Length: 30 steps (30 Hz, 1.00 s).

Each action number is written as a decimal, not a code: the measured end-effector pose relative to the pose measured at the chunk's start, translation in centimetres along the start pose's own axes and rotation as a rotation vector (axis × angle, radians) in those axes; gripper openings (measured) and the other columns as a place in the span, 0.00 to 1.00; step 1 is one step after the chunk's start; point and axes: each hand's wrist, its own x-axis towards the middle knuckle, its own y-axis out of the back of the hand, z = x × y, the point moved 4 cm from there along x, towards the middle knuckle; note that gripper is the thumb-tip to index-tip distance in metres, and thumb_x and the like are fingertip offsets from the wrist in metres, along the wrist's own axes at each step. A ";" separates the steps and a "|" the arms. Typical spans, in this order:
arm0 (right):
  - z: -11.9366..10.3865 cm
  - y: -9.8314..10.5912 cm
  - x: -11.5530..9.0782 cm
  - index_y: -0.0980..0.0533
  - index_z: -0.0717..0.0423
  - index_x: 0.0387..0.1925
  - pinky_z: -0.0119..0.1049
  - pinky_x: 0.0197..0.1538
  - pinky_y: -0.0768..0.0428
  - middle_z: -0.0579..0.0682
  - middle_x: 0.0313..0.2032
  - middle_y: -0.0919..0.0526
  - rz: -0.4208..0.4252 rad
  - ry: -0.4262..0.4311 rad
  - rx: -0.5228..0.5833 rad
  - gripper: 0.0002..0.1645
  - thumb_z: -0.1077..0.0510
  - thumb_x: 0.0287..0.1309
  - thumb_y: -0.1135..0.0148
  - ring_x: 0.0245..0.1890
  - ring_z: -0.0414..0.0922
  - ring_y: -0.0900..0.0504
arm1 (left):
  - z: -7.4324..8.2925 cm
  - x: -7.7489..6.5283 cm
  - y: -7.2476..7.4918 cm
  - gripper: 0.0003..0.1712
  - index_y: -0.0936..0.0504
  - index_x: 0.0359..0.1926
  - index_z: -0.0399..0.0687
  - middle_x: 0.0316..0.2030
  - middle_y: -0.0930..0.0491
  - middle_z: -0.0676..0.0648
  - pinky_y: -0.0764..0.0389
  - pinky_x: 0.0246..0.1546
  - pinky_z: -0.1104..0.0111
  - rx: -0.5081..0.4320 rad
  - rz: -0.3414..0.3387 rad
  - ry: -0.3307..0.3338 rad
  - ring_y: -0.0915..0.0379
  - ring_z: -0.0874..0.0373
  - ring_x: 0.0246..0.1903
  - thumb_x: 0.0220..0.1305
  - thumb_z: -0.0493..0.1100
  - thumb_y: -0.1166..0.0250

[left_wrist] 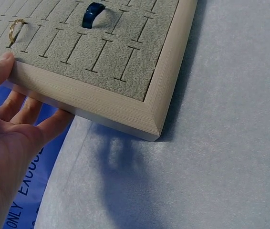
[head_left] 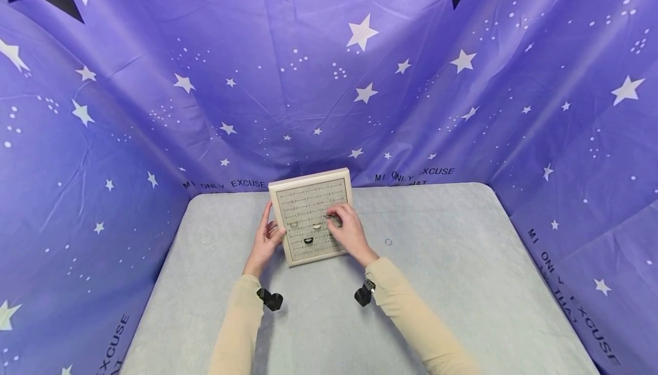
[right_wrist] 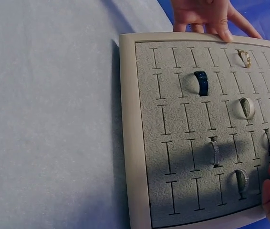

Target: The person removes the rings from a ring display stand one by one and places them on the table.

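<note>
A ring display tray [head_left: 273, 199] with a pale wooden frame and grey slotted padding stands tilted up on the table. My left hand [head_left: 267, 240] grips its left side, thumb on the front of the frame and fingers behind, as the left wrist view shows. At the padding's right part, my right hand [head_left: 350, 232] pinches a silver ring [right_wrist: 269, 139] at a slot; the fingers partly hide it. Seated in other slots are a dark blue ring [right_wrist: 202, 83], a gold ring [right_wrist: 245, 58], a wide silver ring [right_wrist: 247, 109] and two textured silver rings [right_wrist: 215, 152].
A loose ring [head_left: 388, 242] lies on the grey cloth-covered table [head_left: 442, 283], right of the tray. Purple star-printed curtains [head_left: 319, 78] enclose the table's back and sides. A black wrist camera [head_left: 364, 293] sits on each wrist.
</note>
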 end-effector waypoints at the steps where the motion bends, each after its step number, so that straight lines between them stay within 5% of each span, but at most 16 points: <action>1: 0.0 0.0 0.0 0.19 0.59 0.38 0.43 0.49 0.27 0.52 0.41 0.22 0.000 -0.010 -0.005 0.11 0.68 0.51 0.34 0.43 0.49 0.25 | 0.0 0.0 0.0 0.49 0.58 0.77 0.60 0.56 0.30 0.30 0.18 0.38 0.65 0.006 -0.001 -0.009 0.22 0.61 0.43 0.66 0.26 0.44; 12: 0.0 -0.4 -0.3 0.20 0.55 0.32 0.41 0.40 0.26 0.48 0.34 0.25 0.050 -0.081 -0.085 0.07 0.66 0.48 0.31 0.37 0.46 0.26 | 0.2 -0.2 -0.1 0.48 0.57 0.77 0.60 0.54 0.29 0.30 0.18 0.37 0.67 0.041 -0.007 -0.051 0.22 0.60 0.43 0.66 0.28 0.43; 19: -0.4 -0.6 -0.2 0.22 0.56 0.28 0.42 0.38 0.29 0.49 0.31 0.29 0.100 -0.078 -0.082 0.07 0.66 0.47 0.31 0.33 0.47 0.29 | 0.1 -0.2 -0.1 0.49 0.54 0.76 0.69 0.55 0.28 0.30 0.18 0.38 0.66 0.036 -0.003 -0.036 0.22 0.59 0.44 0.67 0.28 0.43; 30: 0.1 -0.5 -0.3 0.26 0.58 0.25 0.39 0.40 0.29 0.51 0.33 0.30 0.076 -0.110 0.075 0.09 0.71 0.44 0.35 0.34 0.47 0.29 | 0.1 -0.1 -0.1 0.49 0.58 0.77 0.62 0.57 0.31 0.29 0.18 0.39 0.64 -0.010 -0.007 0.030 0.22 0.62 0.43 0.67 0.25 0.45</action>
